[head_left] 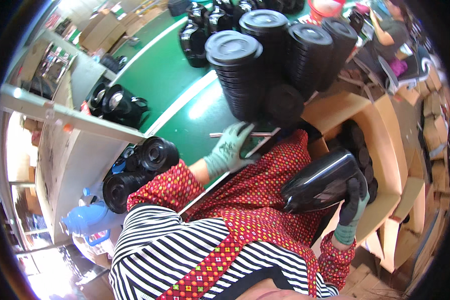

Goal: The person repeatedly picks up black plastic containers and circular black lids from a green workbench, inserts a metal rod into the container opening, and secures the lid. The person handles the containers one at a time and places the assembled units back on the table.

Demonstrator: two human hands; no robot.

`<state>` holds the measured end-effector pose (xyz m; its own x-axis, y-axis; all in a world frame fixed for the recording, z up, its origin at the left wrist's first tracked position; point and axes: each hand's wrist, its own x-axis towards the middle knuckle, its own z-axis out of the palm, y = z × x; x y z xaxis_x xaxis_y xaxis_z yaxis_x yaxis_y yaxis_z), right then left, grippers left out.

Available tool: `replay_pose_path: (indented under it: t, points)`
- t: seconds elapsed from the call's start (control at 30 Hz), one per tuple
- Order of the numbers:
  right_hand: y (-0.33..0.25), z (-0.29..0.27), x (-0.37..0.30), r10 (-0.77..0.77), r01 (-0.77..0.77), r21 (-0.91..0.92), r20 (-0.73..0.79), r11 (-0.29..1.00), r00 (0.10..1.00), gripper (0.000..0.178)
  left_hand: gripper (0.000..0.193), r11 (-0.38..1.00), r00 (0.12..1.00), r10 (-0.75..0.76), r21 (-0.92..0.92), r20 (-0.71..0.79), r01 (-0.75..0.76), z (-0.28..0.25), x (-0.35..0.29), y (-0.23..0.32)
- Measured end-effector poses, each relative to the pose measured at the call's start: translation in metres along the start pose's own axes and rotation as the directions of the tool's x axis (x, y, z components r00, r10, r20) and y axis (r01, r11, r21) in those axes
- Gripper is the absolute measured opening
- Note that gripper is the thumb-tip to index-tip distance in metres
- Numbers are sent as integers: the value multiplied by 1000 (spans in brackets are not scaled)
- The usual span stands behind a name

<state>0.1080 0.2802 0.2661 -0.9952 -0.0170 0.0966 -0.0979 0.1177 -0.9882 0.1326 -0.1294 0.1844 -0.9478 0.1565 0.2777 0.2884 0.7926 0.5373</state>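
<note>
Evenly support the black shell [317, 182] with your right hand [353, 205], fingers apparently grasping its end; left hand [227, 154], fingers spread, at bench [177, 131] edge

The left forearm [165, 187] angles to the far right in a patterned red sleeve. Beyond its bare wrist [200, 171], the gloved left hand [231, 151] lies back-up, fingers spread, thumb apart. The right forearm [337, 261] reaches away at the near right; the gloved right hand [354, 204] points far, its fingers closed in a grasp.
</note>
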Motion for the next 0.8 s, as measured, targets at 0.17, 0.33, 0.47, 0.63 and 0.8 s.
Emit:
replay_pose_path:
  t: [0.17, 0.33, 0.47, 0.63, 0.8]
  points:
    - [-10, 78, 9, 341, -357, 604, 148, 712, 929, 59, 105, 874, 979, 141, -483, 144, -55, -76, -39, 81]
    - [-7, 174, 3, 343, -771, 509, 696, 384, 630, 64, 56, 887, 995, -95, -451, 31, 99, -114, -76, 69]
    - [-18, 210, 8, 377, -730, 230, 735, 643, 564, 53, 34, 163, 731, -640, -887, 239, 432, -174, -77, 36]
    - [38, 211, 4, 191, -300, 79, 612, 951, 767, 33, 38, 422, 569, -809, -820, -147, 387, -192, -36, -103]
    - [83, 189, -6, 38, -33, -20, 607, 999, 793, 33, 38, 630, 445, -765, -681, -465, 373, -193, 87, -253]
